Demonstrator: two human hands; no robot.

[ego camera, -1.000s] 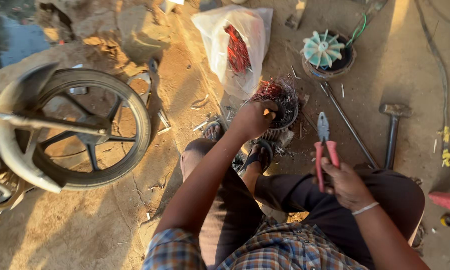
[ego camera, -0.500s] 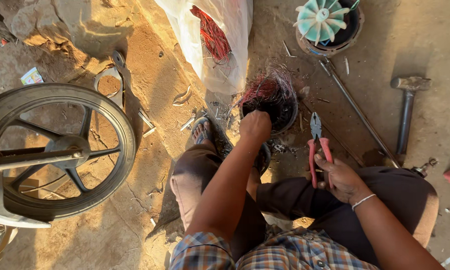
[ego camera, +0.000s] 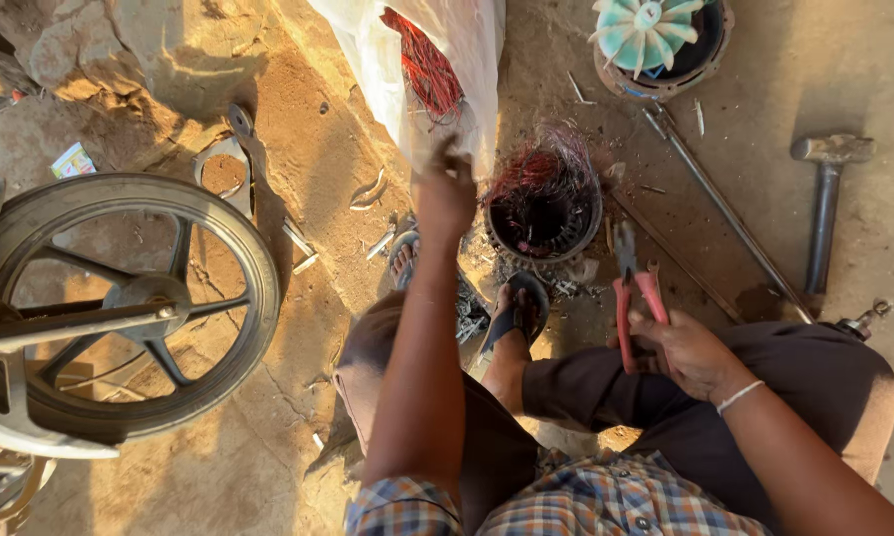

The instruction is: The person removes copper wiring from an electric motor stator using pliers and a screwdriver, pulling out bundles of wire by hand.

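— Where are the hands?

— The left hand is stretched out over the dirt floor, its fingers bunched together at the mouth of the white plastic bag that holds red wire scrap. Whether anything is pinched between them I cannot tell; the hand is blurred. The right hand rests on the knee, its grip clamped on the handles of red-handled pliers, nose pointing away from the body.

— And the piece being worked?

— The round dark metal motor stator with frayed red copper winding sits on the floor just beyond the sandalled foot, between the bag and the pliers. It looks partly stripped — loose strands stand up around its rim.

— What could go wrong?

— I'd judge the cut wire ends the main hazard: bare fingers among those stiff strands could get pricked or sliced. The stator is not held by anything, so a hard tug could tip it against the foot. The long steel rod and the steel hammer lie near the right knee — a shift of the leg could knock them. The bag slumps open, so scrap may spill.
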